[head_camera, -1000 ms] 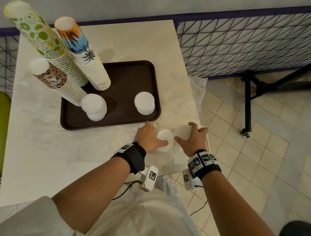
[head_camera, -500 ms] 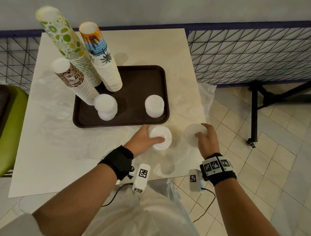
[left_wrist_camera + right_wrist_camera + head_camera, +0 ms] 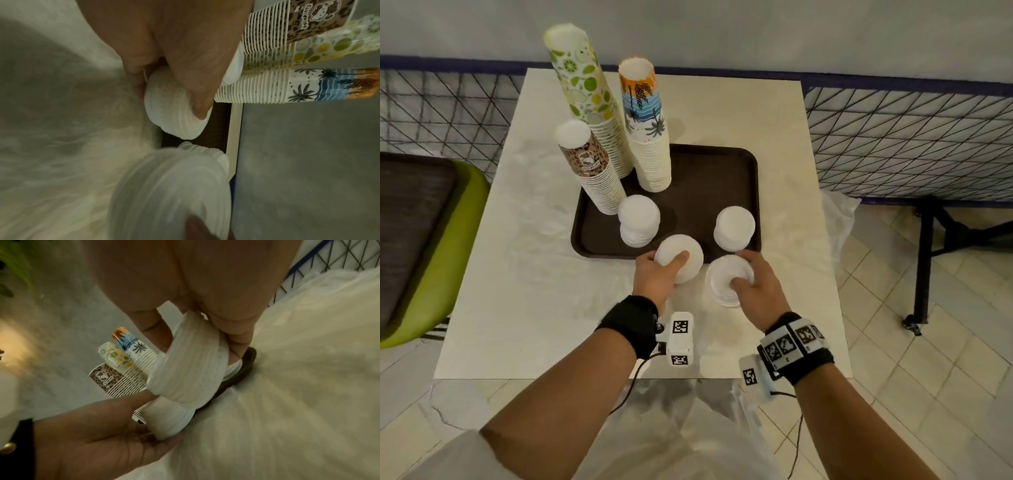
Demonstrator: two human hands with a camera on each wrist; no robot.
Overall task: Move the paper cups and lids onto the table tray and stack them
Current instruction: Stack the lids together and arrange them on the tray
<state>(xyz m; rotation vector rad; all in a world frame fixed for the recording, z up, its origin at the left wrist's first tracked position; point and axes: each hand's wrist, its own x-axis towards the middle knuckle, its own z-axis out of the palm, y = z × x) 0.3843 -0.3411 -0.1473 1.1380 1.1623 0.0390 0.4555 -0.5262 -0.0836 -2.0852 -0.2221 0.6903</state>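
At the far left of the head view a green chair (image 3: 431,260) stands beside the white surface (image 3: 544,301); on the surface lies a dark brown tray (image 3: 722,178), in the centre of the frame. On the tray's left part stand three tall stacks of paper cups: the leopard-print stack (image 3: 592,171) lowest and furthest left, the lime-print stack (image 3: 582,89) tallest behind it, the palm-print stack (image 3: 647,126) to their right; all three lean toward the upper left of the frame. Below them on the tray sits a left pile of white lids (image 3: 638,221); near the tray's lower right corner sits a right pile of white lids (image 3: 734,228). The left hand (image 3: 659,277) is at the tray's lower edge; its grip is curled round a short stack of white lids (image 3: 681,257), thumb on top and fingers (image 3: 139,78) at the far side, and the stack hangs over the tray's near rim, between the two piles. Just to its right the right hand (image 3: 756,284) has its grip closed on a translucent stack of lids (image 3: 726,277), thumb across the top and fingertips at the far rim; this stack is over the surface, just below the right pile, and whether it touches the surface cannot be told. At the right of the frame a wire lattice fence (image 3: 911,137) runs above a tiled floor (image 3: 876,308).
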